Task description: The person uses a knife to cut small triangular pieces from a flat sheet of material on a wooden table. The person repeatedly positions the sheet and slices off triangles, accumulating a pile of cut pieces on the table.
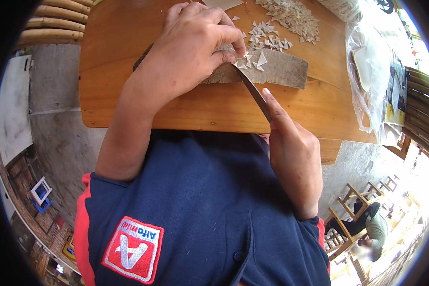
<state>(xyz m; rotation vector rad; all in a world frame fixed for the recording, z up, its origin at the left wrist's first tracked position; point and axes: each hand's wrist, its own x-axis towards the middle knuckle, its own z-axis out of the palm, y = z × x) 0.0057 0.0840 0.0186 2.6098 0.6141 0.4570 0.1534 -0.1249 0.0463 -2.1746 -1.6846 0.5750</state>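
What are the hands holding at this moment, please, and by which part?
The right hand grips a knife by its handle end, forefinger along the blade. The left hand presses a flat grey slab down on top.

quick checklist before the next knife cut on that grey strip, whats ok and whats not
1. Right hand grips the knife, forefinger along its back: ok.
2. Left hand presses the grey strip flat on the wooden table: ok.
3. Left fingertips clear of the blade tip: not ok, they sit right beside it.
4. Cut triangles off the cutting line: not ok, several lie at the tip.
5. Blade sharpness: cannot tell.
6. Plastic bag apart from the strip: ok.
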